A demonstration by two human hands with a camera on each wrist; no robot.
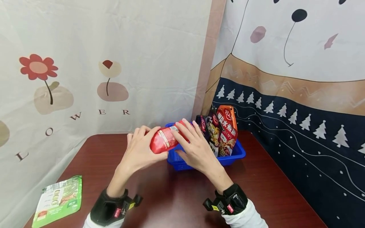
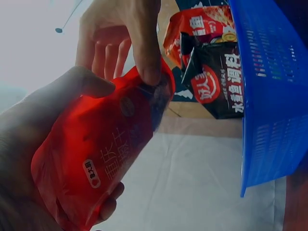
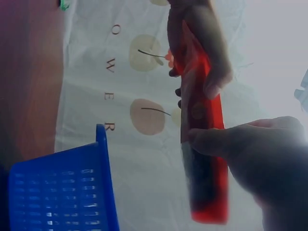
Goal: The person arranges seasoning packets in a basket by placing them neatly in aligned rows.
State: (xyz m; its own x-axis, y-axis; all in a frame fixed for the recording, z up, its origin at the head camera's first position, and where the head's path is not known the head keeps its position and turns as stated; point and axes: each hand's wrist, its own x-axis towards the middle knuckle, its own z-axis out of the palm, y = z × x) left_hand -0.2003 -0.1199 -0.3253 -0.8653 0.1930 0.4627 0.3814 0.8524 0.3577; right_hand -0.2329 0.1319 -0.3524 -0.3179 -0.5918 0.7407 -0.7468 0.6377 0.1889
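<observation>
A red pouch with white print is held above the table, in front of the blue basket. My left hand grips its left end, thumb on one face and fingers round the other. At its opposite end my right hand pinches it, with the thumb on the near face in the right wrist view. The left wrist view shows the pouch's printed front and a dark see-through patch near the right hand's thumb. Several seasoning packets stand in the basket, among them an orange-and-red one and a dark one.
A green-and-white packet lies flat at the left of the brown table. A curtain with flower prints hangs behind the table. A dark patterned cloth runs along the right side.
</observation>
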